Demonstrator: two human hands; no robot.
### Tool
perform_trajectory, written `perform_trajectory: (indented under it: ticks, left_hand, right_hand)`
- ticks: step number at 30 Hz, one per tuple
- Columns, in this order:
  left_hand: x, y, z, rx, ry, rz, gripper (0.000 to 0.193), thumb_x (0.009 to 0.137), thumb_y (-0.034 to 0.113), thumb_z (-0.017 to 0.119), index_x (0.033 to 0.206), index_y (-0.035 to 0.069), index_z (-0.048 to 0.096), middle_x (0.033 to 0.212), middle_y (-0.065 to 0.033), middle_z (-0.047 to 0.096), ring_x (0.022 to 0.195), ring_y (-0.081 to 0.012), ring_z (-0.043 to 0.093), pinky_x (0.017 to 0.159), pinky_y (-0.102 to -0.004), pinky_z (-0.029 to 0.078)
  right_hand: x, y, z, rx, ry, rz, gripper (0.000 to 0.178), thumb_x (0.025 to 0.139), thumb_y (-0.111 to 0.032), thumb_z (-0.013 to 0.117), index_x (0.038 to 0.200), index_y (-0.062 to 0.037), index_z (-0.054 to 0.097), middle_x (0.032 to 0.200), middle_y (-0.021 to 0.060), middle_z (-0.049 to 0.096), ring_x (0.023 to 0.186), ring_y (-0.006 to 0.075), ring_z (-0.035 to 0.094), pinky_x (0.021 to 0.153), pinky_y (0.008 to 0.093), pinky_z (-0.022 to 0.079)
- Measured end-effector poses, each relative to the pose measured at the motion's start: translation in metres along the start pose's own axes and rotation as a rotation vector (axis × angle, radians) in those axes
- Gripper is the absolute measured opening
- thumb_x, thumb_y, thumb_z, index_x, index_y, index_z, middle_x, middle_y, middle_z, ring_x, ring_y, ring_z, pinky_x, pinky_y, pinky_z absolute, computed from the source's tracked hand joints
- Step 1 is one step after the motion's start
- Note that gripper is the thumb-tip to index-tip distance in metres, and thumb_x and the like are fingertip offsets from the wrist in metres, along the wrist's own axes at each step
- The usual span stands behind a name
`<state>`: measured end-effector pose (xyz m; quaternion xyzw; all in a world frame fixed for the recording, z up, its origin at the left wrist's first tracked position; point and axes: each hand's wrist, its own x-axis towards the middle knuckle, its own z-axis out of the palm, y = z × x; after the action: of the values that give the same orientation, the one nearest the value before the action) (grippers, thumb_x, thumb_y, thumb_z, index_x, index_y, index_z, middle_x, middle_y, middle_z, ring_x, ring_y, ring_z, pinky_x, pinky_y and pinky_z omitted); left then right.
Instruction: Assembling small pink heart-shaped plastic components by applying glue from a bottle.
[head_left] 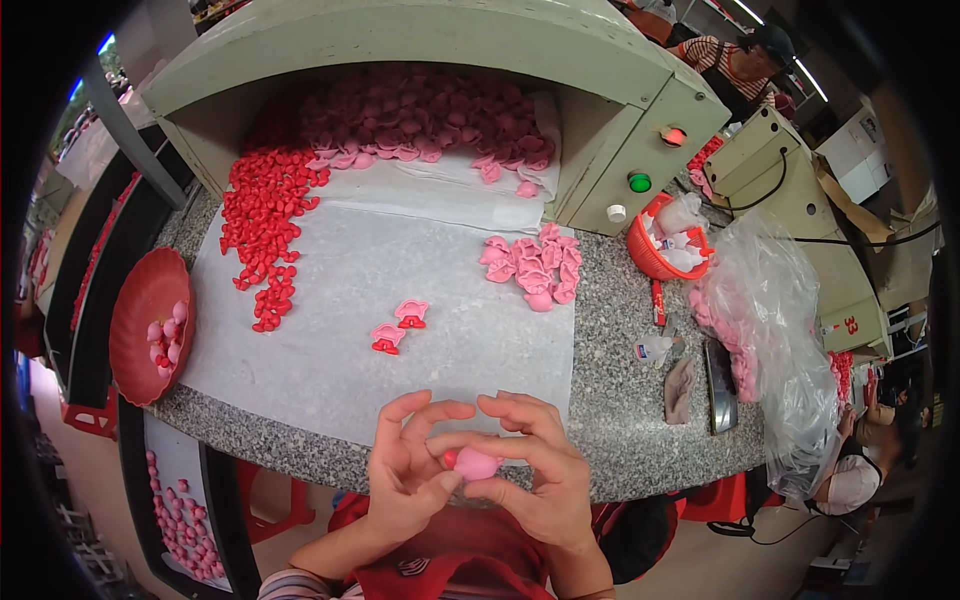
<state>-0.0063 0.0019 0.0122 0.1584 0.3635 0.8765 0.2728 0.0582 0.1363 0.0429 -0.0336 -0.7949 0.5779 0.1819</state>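
Close to the table's front edge, both hands hold one small rounded pink plastic piece (476, 464) with a red part (450, 459) at its left end. My left hand (405, 470) pinches it at the red end, its other fingers curved upward. My right hand (548, 468) grips the pink side between thumb and fingers. Beyond them on white paper (330, 370) lie two joined pink-and-red pieces (400, 325). A heap of small red parts (262, 220) spreads at the left, and a cluster of pink shells (535, 265) lies to the right.
A pale green machine (400, 35) with an opening full of pink shells stands behind the paper. At left is a red bowl (130, 330) with several pieces. Rightward are a red basket (655, 262), a small bottle (652, 348), a phone (720, 385) and a plastic bag (775, 330).
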Motion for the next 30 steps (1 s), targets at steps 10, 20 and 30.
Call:
perform_trajectory:
  ticks: [10,20,30]
  left_hand:
    - [0.003,-0.003,-0.008,-0.127,-0.040,-0.121,0.058,0.073,-0.010,0.054,0.123,0.006,0.029,0.115,-0.0174,0.043,0.109,-0.0324,0.050,0.089,-0.0396,0.044]
    - [0.004,0.005,-0.020,0.266,-0.141,-0.060,0.042,0.073,-0.012,0.055,0.112,0.000,0.048,0.111,-0.0165,0.057,0.112,-0.0233,0.051,0.104,-0.0424,0.022]
    - [0.005,0.010,-0.012,0.543,-0.053,0.082,0.024,0.072,-0.008,0.059,0.091,0.003,0.067,0.104,-0.0126,0.062,0.104,-0.0222,0.057,0.105,-0.0480,0.017]
  right_hand:
    - [0.004,-0.005,0.000,-0.103,0.019,-0.005,0.035,0.061,-0.008,0.075,0.094,-0.0080,0.065,0.111,0.0050,0.058,0.106,0.0266,0.049,0.087,0.0360,0.043]
    - [0.006,-0.007,0.001,-0.143,0.081,-0.007,0.033,0.057,-0.009,0.077,0.089,-0.0061,0.066,0.104,0.0077,0.062,0.105,0.0273,0.051,0.087,0.0367,0.042]
    - [-0.003,0.003,0.010,0.117,0.123,0.061,0.036,0.063,-0.002,0.074,0.097,-0.0016,0.062,0.108,0.0128,0.060,0.098,0.0243,0.058,0.082,0.0316,0.048]
